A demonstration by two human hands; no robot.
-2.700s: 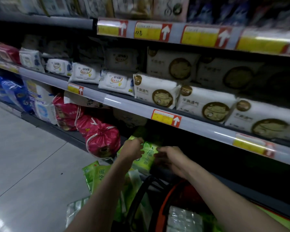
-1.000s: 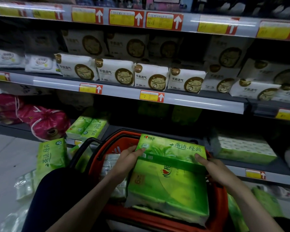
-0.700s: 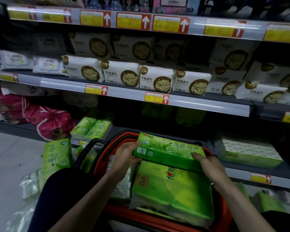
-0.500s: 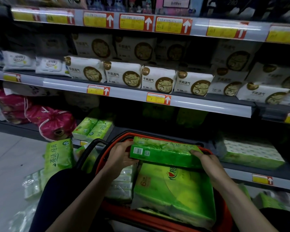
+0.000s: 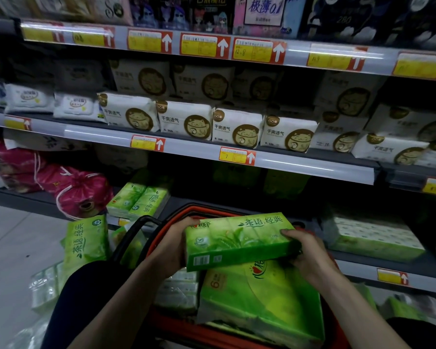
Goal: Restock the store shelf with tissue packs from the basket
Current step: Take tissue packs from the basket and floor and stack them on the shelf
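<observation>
Since the pack point(image 5: 237, 240) is soft and held only by its ends, it should stay level, clear the basket point(image 5: 176, 215) rim and slide flat onto the low shelf point(image 5: 358, 269), probably beside the green packs point(image 5: 139, 200) at 10 o'clock. The left hand point(image 5: 171, 250) grips its 9 o'clock end, the right hand point(image 5: 305, 253) its 3 o'clock end, fingers point(image 5: 288, 233) curled over the top; the pack hangs just above the basket.

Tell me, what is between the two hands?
A green tissue pack. The left hand grips one end and the right hand the other, above the red basket. The head view shows it.
</observation>
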